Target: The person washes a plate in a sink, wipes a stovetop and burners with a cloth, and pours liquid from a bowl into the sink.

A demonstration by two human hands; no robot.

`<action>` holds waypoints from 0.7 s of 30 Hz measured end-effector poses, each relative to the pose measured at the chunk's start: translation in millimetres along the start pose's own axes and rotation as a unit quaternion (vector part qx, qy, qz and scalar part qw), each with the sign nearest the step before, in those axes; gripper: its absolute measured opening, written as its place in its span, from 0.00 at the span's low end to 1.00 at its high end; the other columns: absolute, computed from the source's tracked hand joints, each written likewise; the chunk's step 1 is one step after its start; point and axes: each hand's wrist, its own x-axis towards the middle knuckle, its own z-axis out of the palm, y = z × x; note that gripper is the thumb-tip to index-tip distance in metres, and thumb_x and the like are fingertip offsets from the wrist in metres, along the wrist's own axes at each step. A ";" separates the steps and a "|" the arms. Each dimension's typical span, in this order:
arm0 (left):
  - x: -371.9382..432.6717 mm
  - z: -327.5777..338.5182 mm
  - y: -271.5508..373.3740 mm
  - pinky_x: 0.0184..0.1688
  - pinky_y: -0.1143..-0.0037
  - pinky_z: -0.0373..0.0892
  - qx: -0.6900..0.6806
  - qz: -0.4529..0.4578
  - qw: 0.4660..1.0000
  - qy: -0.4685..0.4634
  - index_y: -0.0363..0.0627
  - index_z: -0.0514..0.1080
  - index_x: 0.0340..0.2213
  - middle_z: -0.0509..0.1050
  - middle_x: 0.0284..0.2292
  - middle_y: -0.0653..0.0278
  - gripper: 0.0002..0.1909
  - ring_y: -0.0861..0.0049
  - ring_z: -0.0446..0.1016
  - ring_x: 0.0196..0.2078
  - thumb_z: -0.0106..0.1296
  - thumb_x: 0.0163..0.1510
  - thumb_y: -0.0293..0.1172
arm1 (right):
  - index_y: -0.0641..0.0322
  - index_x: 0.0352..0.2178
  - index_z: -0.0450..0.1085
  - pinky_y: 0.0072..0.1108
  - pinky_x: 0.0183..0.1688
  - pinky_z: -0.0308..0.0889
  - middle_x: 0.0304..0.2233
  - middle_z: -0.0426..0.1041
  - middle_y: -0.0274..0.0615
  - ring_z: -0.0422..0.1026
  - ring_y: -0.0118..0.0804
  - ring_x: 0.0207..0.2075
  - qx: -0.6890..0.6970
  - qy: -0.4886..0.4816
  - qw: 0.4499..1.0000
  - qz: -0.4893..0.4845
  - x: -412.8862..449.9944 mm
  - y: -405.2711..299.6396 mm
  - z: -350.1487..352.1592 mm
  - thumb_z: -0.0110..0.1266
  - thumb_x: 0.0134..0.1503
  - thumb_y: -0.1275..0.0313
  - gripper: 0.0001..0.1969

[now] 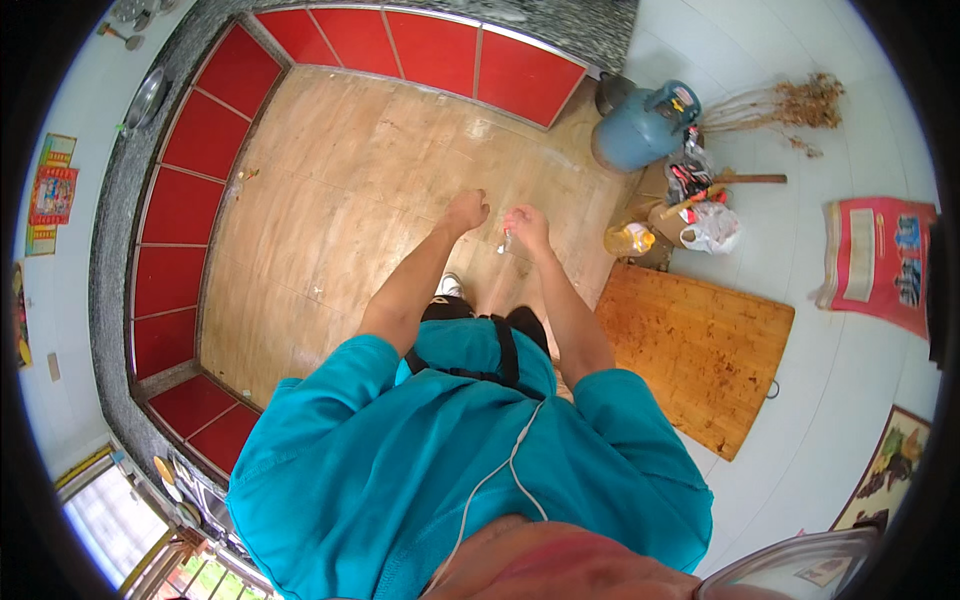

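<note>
My left hand point(467, 209) is held out over the wood-look floor point(337, 187), its fingers curled; whether anything is in them cannot be seen. Just to its right and a little nearer to me, my right hand point(529, 225) is closed around a small clear object with a white end point(501, 249), perhaps a small bottle. The two hands are apart. Below them show a white shoe point(450, 285) and the teal bag with black straps point(469, 349) at my waist.
Red cabinets point(439, 52) under a granite counter point(120, 225) line the far and left sides. At right stand a blue gas cylinder point(637, 129), a bottle of yellow oil point(626, 240), plastic bags point(712, 227) and a large wooden board point(697, 345) against the wall.
</note>
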 end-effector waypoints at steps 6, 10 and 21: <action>64.6 -74.9 -52.7 0.48 0.62 0.69 -0.012 -0.024 0.999 0.043 0.34 0.72 0.44 0.75 0.39 0.40 0.21 0.50 0.74 0.43 0.50 0.51 0.35 | 0.70 0.36 0.70 0.20 0.28 0.70 0.27 0.75 0.44 0.74 0.31 0.25 -0.081 -0.061 0.995 -0.021 88.2 -67.6 71.2 0.46 0.60 0.77 0.07; 120.4 -124.0 -65.9 0.48 0.62 0.69 -0.011 -0.028 0.998 0.049 0.35 0.72 0.44 0.75 0.39 0.41 0.20 0.50 0.74 0.43 0.50 0.51 0.35 | 0.68 0.35 0.71 0.19 0.28 0.70 0.26 0.76 0.43 0.75 0.30 0.25 -0.171 -0.024 0.984 -0.044 165.3 -90.6 106.9 0.46 0.60 0.75 0.08; 305.8 -256.3 -130.5 0.45 0.60 0.70 -0.004 -0.078 0.989 0.127 0.39 0.73 0.41 0.75 0.38 0.43 0.17 0.50 0.74 0.41 0.50 0.50 0.35 | 0.62 0.33 0.74 0.37 0.36 0.70 0.28 0.75 0.53 0.74 0.54 0.29 -0.366 0.057 0.903 -0.218 402.3 -208.2 193.7 0.51 0.52 0.71 0.09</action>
